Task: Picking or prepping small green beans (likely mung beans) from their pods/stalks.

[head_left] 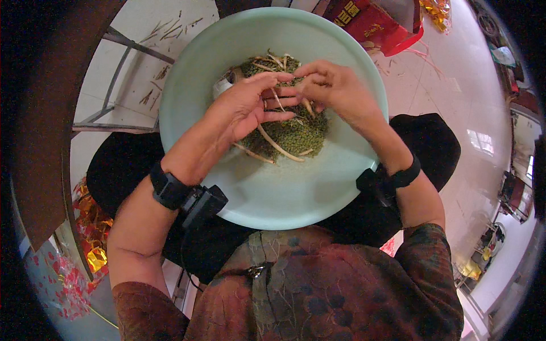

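A pale green plastic basin (290, 192) rests on my lap. Small green beans, apparently mung beans (290, 136), are heaped in it with dry tan pods (279, 147) scattered over them. My left hand (256, 100) is over the heap, palm turned up and fingers spread, with a thin pale pod (278, 100) across the fingers. Fingertip to fingertip with it, my right hand (335, 87) has its thumb and fingers pinched together. Whatever lies in that pinch is hidden. Something white (222, 87) shows behind my left wrist.
A red bag (379, 27) bearing writing stands on the tiled floor beyond the basin. Dry pod pieces (147, 97) litter the floor at left, near a metal frame (123, 126). A brown tabletop (47, 128) borders the left side. Shiny gold wrapping (97, 258) lies below it.
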### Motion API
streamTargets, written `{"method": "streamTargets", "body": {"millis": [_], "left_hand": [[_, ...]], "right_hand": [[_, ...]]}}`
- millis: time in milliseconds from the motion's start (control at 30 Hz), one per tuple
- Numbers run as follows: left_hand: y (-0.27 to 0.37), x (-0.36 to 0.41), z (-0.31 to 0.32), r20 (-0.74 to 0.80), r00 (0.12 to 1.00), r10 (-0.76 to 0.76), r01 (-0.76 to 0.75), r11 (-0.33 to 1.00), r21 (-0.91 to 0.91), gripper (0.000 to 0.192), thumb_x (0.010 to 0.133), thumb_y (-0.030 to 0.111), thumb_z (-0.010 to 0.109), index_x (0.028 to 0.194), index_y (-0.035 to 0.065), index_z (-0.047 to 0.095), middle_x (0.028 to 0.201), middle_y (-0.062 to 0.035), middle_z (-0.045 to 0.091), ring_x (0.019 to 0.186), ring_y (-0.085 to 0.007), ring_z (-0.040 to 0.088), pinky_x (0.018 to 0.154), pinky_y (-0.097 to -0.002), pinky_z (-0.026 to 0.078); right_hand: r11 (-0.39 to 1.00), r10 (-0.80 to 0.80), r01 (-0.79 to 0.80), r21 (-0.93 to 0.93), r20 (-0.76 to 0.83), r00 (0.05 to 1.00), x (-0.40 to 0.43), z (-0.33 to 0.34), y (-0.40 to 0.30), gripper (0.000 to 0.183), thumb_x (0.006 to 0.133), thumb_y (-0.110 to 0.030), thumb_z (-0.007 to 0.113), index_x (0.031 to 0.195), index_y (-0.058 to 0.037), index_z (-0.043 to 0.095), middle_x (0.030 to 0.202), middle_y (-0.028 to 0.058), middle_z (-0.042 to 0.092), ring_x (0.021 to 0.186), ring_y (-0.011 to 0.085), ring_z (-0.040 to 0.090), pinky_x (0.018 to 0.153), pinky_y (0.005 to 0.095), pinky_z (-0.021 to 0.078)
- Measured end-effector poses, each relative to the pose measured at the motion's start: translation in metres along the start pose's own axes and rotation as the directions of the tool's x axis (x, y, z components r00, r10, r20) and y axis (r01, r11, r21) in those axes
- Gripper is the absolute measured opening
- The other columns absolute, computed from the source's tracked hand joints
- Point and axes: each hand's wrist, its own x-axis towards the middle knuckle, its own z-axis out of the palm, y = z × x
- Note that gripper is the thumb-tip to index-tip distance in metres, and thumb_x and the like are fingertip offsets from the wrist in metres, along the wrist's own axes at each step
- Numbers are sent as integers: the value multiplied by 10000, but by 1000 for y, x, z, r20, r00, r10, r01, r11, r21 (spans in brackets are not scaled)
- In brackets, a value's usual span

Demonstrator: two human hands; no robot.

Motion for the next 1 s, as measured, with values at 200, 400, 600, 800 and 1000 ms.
{"method": "streamTargets", "body": {"millis": [200,400,600,800,1000], "left_hand": [[-6,1,1,109,992,57,-46,995,-93,281,866,186,388,1104,53,458,1003,-88,544,872,-185,551,762,-354,467],[4,-2,13,89,994,70,-65,996,-56,340,865,262,412,1124,44,448,1065,-93,529,931,-206,540,795,-351,460],[22,-8,-10,-68,987,148,-154,983,-95,353,846,281,453,1026,-17,507,1029,-131,548,912,-212,553,792,-337,464],[23,-8,-15,-87,980,176,-184,980,-82,329,835,288,473,984,0,531,1002,-116,562,870,-194,564,759,-314,474],[27,-8,-17,-135,974,183,-201,971,-132,281,828,266,478,943,18,544,948,-101,578,831,-180,565,728,-302,476]], "right_hand": [[967,-136,141,-214,38,990,3,21,16,144,670,-133,566,698,8,569,609,107,550,568,147,531,543,304,430],[950,-100,81,-300,-49,994,0,0,0,167,712,-162,547,726,2,571,626,121,565,582,159,543,557,299,434],[530,-525,-17,-848,-343,779,-15,-75,-17,222,758,-191,529,900,-21,550,865,135,564,774,252,547,679,349,449],[380,-560,173,-909,-77,825,-10,-40,-17,240,762,-130,499,973,-15,500,994,160,518,915,285,490,801,374,385],[421,-178,141,-896,71,982,29,-4,12,155,700,-75,496,790,35,558,807,226,556,754,352,550,685,399,440]]}}
